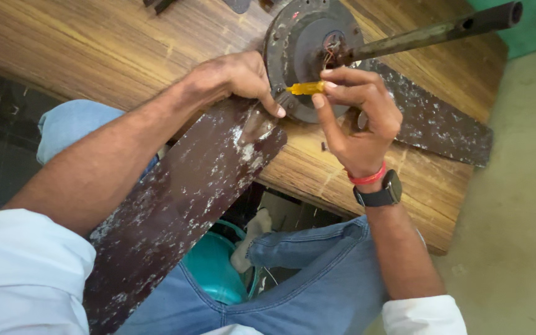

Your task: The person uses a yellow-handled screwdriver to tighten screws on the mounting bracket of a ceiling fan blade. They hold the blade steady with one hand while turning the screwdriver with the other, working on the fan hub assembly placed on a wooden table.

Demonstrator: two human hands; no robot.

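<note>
A dark, dusty ceiling fan motor [308, 49] lies on a wooden table [125, 43], its rod [429, 32] pointing to the upper right. My right hand [358, 118] grips a small yellow-handled screwdriver [305, 89] with its tip at the lower rim of the motor. My left hand [234, 77] presses on the motor's left edge, the thumb resting where a brown, paint-flecked blade [181, 198] joins it. That blade reaches down over my lap. A second blade [432, 121] extends to the right.
The table edge runs diagonally above my knees in blue jeans [317, 279]. A teal round object [215, 267] sits on the floor between my legs, beside a socked foot. A concrete floor [516, 205] lies to the right.
</note>
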